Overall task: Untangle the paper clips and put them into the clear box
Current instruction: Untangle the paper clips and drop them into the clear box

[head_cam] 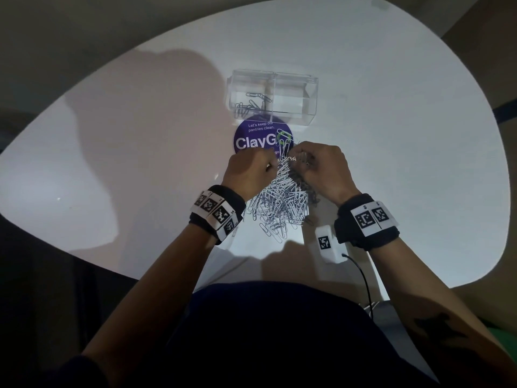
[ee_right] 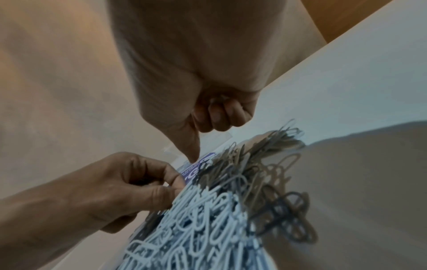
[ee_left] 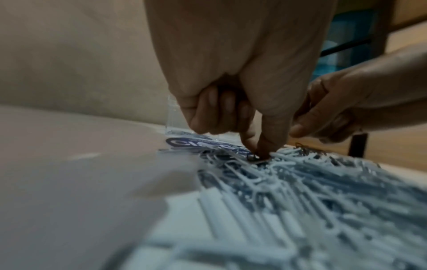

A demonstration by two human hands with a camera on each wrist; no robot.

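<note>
A big tangle of silver paper clips (head_cam: 279, 203) lies on the white table (head_cam: 405, 141), between my wrists. My left hand (head_cam: 272, 161) pinches clips at the far top of the tangle; in the left wrist view its thumb and index finger (ee_left: 256, 154) press together on a clip in the heap (ee_left: 300, 191). Close beside it, my right hand (head_cam: 297, 158) grips clips at the same spot, fingers curled and thumb pointing down (ee_right: 196, 140) at the pile (ee_right: 219, 201). A few clips (head_cam: 285, 144) stick up between the hands. Just beyond stands the clear box (head_cam: 296, 77), with several clips (head_cam: 251, 103) in its left compartment.
A round purple sticker (head_cam: 251, 141) lies flat between the box and my hands. Near my right wrist sits a small white device (head_cam: 327, 243) with a black cable (head_cam: 363, 278) running toward me. The table's curved near edge (head_cam: 156, 287) is by my body.
</note>
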